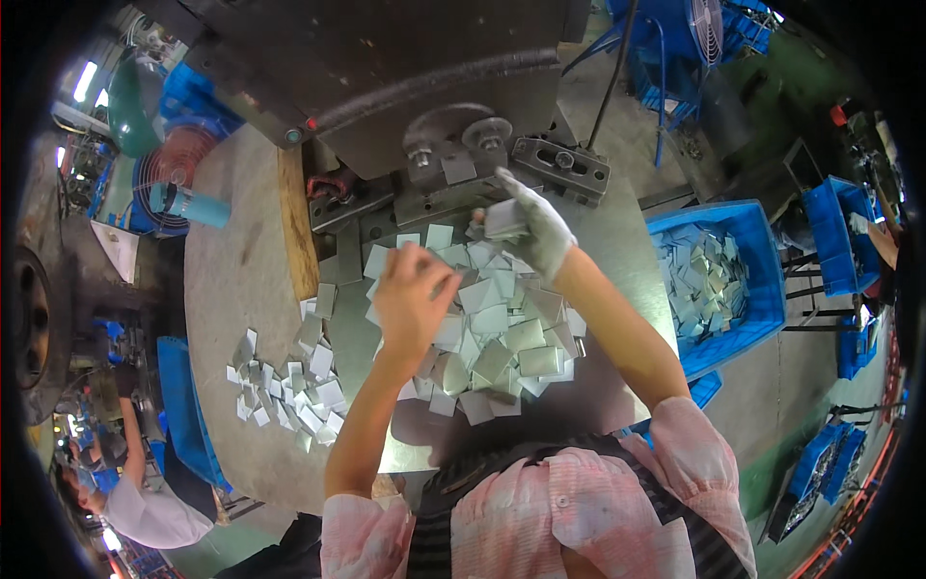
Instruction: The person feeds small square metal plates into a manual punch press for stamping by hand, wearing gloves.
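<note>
My right hand (542,232), in a white glove with bare fingertips showing, is closed around a small stack of metal plates (504,220) just in front of the press die (458,169). Bare and blurred, my left hand (415,294) hovers above the left side of a loose pile of flat metal plates (487,323). Its fingers are curled together; whether a plate is between them I cannot make out. The pile spreads over the metal worktable between my forearms. One square plate lies at the die, under two round bolts.
A second heap of smaller metal pieces (289,391) lies on the left of the table. To the right stands a blue bin (723,280) full of plates. The heavy press (386,68) fills the far side. A turquoise bottle (193,205) and a fan stand far left; another person sits at lower left.
</note>
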Demonstrator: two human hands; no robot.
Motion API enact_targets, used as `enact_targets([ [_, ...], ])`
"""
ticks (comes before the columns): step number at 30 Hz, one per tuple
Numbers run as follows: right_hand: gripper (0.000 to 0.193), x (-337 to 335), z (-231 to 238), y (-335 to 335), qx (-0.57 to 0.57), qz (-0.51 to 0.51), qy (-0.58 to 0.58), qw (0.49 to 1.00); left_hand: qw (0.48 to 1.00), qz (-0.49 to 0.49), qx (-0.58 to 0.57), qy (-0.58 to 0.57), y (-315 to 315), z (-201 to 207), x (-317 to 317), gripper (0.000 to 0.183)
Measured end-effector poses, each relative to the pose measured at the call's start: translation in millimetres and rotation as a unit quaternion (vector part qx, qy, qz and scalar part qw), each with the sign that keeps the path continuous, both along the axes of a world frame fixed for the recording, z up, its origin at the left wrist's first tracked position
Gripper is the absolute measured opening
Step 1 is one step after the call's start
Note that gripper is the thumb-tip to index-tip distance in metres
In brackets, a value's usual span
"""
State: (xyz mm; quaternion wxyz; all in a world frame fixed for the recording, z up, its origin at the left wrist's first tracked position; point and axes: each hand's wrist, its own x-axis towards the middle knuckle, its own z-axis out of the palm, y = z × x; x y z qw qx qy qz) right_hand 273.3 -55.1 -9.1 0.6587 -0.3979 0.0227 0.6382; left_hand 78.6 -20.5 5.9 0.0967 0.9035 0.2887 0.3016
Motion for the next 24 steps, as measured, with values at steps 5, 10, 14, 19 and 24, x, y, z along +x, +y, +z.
enact_targets([
  [5,0.026,-18.1,7.5,40.0,-0.030,-0.019,-0.071,0.997,0.897,0.074,-0.386,-0.201,25.1,17.3,3.1,0.011],
  [10,0.022,-8.3,4.8,3.6,0.013,-0.033,-0.034,0.999,0.700,0.056,-0.600,-0.384,46.9,0.2,49.4,0.012],
  [14,0.028,7.8,-3.1,-42.4,0.061,-0.027,-0.002,0.998,0.671,0.063,-0.628,-0.390,59.3,-15.9,78.7,0.013],
  [19,0.028,15.5,-4.3,-60.3,0.022,-0.025,-0.003,0.999,0.641,0.090,-0.629,-0.431,62.1,-21.3,90.3,0.014],
  [24,0.023,11.0,-1.6,-62.8,0.083,0.030,0.023,0.996,0.659,0.094,-0.648,-0.369,61.5,-12.0,81.5,0.017],
])
